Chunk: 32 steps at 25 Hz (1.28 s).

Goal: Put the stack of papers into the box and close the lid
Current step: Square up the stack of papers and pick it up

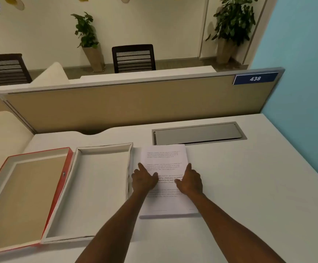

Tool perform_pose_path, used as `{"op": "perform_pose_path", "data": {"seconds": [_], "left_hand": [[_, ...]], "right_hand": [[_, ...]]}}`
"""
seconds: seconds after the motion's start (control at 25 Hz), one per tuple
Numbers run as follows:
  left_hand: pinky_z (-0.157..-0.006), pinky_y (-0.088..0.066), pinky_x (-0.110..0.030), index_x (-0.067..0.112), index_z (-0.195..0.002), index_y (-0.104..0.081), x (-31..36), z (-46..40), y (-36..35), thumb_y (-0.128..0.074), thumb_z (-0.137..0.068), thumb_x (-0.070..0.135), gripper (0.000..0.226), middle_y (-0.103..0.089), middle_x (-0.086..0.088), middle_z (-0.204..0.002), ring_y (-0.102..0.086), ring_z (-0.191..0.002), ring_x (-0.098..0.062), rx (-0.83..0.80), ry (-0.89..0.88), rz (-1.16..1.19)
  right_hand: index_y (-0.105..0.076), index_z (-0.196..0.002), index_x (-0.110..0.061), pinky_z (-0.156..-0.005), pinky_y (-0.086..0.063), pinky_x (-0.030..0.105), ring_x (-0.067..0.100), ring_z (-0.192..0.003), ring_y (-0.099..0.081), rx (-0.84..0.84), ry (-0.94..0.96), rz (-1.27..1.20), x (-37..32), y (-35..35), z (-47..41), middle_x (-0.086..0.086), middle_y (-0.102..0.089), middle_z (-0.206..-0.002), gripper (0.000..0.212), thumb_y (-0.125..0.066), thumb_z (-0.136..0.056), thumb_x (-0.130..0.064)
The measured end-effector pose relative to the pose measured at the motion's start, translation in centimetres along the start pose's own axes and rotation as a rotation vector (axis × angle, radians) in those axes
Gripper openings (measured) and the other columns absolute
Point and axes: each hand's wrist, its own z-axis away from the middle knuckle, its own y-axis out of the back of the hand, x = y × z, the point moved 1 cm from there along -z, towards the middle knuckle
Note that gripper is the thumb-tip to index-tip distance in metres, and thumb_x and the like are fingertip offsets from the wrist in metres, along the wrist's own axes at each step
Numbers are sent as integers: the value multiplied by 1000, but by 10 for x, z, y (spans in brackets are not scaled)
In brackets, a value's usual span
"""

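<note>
Left hand (pixel 144 180) and right hand (pixel 190 180) spread flat on the stack of papers (pixel 165 204), gripping nothing, stack lying on the desk (pixel 249 186), open box (pixel 95 188) just left of the left hand, its lid (pixel 25 196) folded out further left, metal cable hatch (pixel 198 132) beyond the fingertips

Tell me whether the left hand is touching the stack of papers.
Touching. The head view shows the left hand lying flat on the top sheet of the stack of papers, fingers spread over the print with no gap visible.
</note>
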Motion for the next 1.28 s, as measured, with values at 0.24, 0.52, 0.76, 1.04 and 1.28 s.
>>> {"op": "perform_pose_path", "data": {"seconds": [0.24, 0.52, 0.76, 1.04, 1.28], "left_hand": [[-113, -42, -55, 9, -156, -17, 7, -7, 3, -69, -85, 50, 97, -39, -21, -156, -40, -142, -43, 48, 185, 370], [-82, -45, -38, 1, -130, -51, 7, -14, 19, -67, -92, 33, 52, -56, -12, -110, -55, -100, -29, -12, 318, 670], [-82, -47, -41, 8, -128, -51, 15, -24, 18, -71, -85, 43, 60, -56, -11, -120, -55, -109, -29, -94, 319, 570], [-89, -49, -44, 11, -138, -45, 20, -28, 20, -73, -87, 38, 64, -56, -13, -135, -56, -116, -32, -58, 267, 614], [-89, -59, -47, 12, -109, -59, 12, -36, 24, -78, -83, 38, 41, -70, -11, -105, -69, -94, -30, -140, 236, 776]], "right_hand": [[-18, -154, -10, -104, -50, 41, 32, -130, -52, 11, -7, 51, -2, -2, 0, 14, -51, -144, 92, -73, -86, -40], [-15, -156, -9, -106, -47, 41, 32, -133, -49, 3, 2, 21, 1, -3, -5, 14, -48, -147, 96, -73, -86, -40], [-14, -156, -9, -106, -46, 42, 32, -135, -47, 6, -5, 2, 3, -3, -4, 14, -47, -147, 97, -73, -86, -40], [-14, -156, -10, -105, -47, 42, 32, -135, -46, -3, -9, 2, 3, -4, -4, 14, -46, -148, 96, -73, -86, -40], [-14, -156, -9, -105, -47, 41, 31, -136, -45, 6, -13, -43, 7, -4, -2, 14, -45, -148, 96, -73, -86, -40]]}}
